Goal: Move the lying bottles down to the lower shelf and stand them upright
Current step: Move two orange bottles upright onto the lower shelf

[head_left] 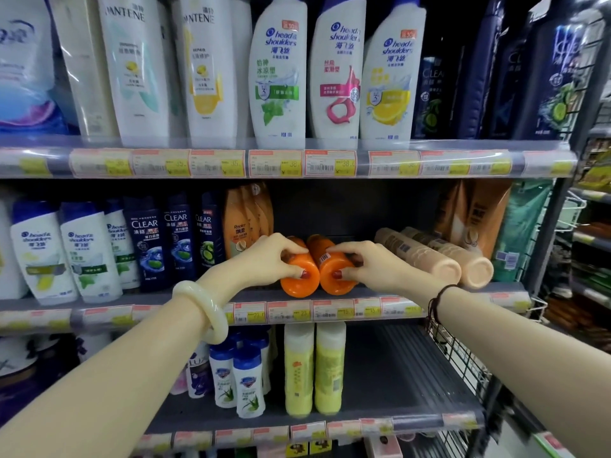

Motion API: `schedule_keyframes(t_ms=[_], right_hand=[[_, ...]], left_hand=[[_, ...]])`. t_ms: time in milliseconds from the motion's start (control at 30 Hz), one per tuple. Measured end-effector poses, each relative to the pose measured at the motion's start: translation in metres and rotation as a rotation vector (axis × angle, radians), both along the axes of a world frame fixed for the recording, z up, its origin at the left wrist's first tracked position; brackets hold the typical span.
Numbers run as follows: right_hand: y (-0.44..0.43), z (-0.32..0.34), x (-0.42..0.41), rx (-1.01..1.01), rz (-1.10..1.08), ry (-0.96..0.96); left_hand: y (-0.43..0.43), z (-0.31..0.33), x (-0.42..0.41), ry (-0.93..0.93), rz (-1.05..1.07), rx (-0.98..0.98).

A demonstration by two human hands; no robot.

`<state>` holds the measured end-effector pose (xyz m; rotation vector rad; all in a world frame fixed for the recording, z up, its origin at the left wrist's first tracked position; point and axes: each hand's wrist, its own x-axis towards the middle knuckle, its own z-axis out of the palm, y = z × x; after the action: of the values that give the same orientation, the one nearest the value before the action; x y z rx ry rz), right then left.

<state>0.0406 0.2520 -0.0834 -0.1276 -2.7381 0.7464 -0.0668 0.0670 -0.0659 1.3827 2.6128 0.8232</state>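
On mid shelf [413, 294] we grip 2 lying orange bottles, touching: L hand [271, 256] on left bottle [299, 279], R hand [360, 259] on right bottle [334, 276]

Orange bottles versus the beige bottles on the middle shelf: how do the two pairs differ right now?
The orange bottles are each gripped, one by the left hand and one by the right hand; the beige bottles lie untouched. The orange pair points straight out at the camera; the beige pair angles toward the right. Orange looks glossy, beige matte. Both pairs lie on their sides, bases outward.
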Motion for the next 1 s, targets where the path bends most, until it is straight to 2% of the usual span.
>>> schedule_keyframes(t_ms=[233, 333, 500, 600, 700, 1000], right_hand=[[0.001, -0.013, 0.016, -0.120, 0.035, 0.024], [-0.001, -0.012, 0.016, -0.225, 0.049, 0.000], [-0.007, -0.012, 0.012, -0.402, -0.070, -0.025], [-0.011, -0.013, 0.012, -0.600, -0.109, -0.029], [-0.014, -0.016, 0.011, -0.760, -0.090, -0.021], [-0.010, -0.034, 0.023, -0.849, -0.040, -0.048]], left_hand=[[0.003, -0.012, 0.009, -0.054, 0.067, 0.079], [0.003, -0.015, 0.013, -0.214, 0.092, 0.162], [0.010, -0.027, 0.022, -0.421, 0.189, 0.274], [0.017, -0.029, 0.027, -0.558, 0.249, 0.368], [0.020, -0.031, 0.032, -0.614, 0.278, 0.419], [0.008, -0.045, 0.042, -0.698, 0.174, 0.497]])
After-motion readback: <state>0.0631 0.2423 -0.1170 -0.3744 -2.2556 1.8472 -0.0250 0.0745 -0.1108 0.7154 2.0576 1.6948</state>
